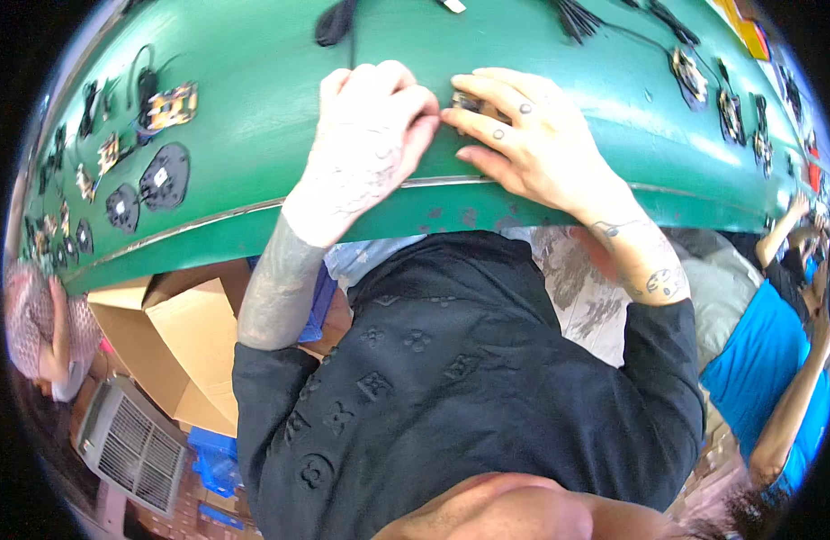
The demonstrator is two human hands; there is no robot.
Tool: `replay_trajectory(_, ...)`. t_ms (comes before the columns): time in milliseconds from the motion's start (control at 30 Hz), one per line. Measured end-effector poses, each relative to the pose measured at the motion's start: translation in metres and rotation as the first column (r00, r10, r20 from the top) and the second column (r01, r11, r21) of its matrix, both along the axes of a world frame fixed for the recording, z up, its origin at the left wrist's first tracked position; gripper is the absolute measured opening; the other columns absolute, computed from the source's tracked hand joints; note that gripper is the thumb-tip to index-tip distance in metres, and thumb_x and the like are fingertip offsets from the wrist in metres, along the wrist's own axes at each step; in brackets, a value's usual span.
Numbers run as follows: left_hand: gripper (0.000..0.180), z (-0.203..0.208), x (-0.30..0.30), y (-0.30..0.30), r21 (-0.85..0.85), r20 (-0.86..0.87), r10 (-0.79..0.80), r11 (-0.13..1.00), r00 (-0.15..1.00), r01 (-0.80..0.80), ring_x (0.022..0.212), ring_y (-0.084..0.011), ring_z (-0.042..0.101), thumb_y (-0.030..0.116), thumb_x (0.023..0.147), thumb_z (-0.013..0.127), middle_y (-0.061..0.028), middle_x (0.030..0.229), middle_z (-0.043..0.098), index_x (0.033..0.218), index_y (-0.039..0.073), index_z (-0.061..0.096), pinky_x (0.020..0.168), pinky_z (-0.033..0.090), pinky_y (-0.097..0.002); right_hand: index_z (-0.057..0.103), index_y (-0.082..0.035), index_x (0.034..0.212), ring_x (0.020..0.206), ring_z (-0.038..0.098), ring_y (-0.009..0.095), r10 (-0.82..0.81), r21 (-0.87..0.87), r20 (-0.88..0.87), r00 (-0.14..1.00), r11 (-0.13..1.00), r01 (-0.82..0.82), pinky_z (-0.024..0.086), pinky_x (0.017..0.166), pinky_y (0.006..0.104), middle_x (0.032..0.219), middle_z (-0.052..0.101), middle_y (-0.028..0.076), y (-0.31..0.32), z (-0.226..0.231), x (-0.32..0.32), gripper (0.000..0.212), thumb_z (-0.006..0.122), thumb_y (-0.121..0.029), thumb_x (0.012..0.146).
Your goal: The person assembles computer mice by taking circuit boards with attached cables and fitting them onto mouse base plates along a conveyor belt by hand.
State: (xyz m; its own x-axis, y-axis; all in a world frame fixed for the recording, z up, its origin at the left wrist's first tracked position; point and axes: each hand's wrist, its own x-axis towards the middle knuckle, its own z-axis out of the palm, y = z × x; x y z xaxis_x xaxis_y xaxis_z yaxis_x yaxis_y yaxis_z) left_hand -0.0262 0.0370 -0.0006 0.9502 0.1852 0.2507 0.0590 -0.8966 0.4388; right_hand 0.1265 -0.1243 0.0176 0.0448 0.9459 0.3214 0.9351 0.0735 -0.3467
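- Right hand [536,135]: fingers spread loosely over a small board [467,100], which I judged light, fragile, best edge-held.
- Left hand [365,135]: fingers curled; I couldn't tell their hold.

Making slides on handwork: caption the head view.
At a green table, the right hand partly covers a small component, the left hand curled beside it.

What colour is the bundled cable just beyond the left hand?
The bundled cable is black, seen best in the head view.

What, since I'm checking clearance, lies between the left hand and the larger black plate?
In the head view, only green tabletop shows between the left hand and the larger black plate.
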Motion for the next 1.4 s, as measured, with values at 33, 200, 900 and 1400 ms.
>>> replay_trajectory(33, 0.017, 0.001, 0.0, 0.001, 0.013, 0.036, 0.027, 1.0, 0.999, -0.027, 0.096, -0.0218, 0.057, 0.02, 0.081, 0.072, -0.0021, 0.096, 0.057, 0.095, 0.015, 0.063, 0.092, 0.038, -0.0414, 0.072, -0.015, 0.107, 0.11, 0.063, 0.028, 0.037, 0.023, 0.003, 0.999, 0.999, -0.037, 0.051, 0.095, 0.0412, 0.117, 0.066, 0.01, 0.002, 0.0, 0.001, 0.03, 0.077, -0.022, 0.078)
replay_trajectory(200, 0.026, 0.018, -0.03, 0.02, -0.044, 0.137, 0.209, 0.978, 0.968, -0.205, 0.106, -0.0265, 0.058, 0.022, 0.08, 0.078, -0.0064, 0.108, 0.061, 0.102, 0.012, 0.067, 0.097, 0.04, -0.0406, 0.074, -0.014, 0.108, 0.107, 0.064, 0.031, -0.422, -0.011, 0.269, 0.866, 0.897, 0.441, 0.051, 0.094, 0.0436, 0.116, 0.068, 0.013, -0.012, 0.008, 0.058, 0.026, 0.074, -0.025, 0.084)
replay_trajectory(900, 0.045, -0.004, -0.126, 0.05, -0.035, 0.068, 0.624, 0.782, 0.779, -0.623, 0.123, -0.0323, 0.053, 0.021, 0.088, 0.072, -0.0138, 0.131, 0.058, 0.129, 0.008, 0.06, 0.105, 0.041, -0.0426, 0.065, -0.009, 0.12, 0.113, 0.06, 0.034, 0.059, -0.038, -0.069, 0.996, 0.997, -0.061, 0.048, 0.098, 0.0429, 0.121, 0.067, 0.012, 0.211, -0.022, -0.044, 0.036, 0.067, -0.028, 0.09)
replay_trajectory(1400, 0.044, -0.006, -0.031, -0.025, 0.082, 0.048, 0.348, 0.933, 0.936, -0.351, 0.116, -0.0329, 0.054, 0.022, 0.083, 0.076, -0.0132, 0.13, 0.054, 0.126, 0.026, 0.066, 0.096, 0.044, -0.0438, 0.07, -0.003, 0.113, 0.073, 0.052, 0.007, -0.34, -0.126, -0.773, 0.536, 0.91, 0.395, 0.043, 0.07, 0.0219, 0.084, 0.065, -0.001, 0.041, -0.014, 0.061, 0.033, 0.057, -0.032, 0.102)
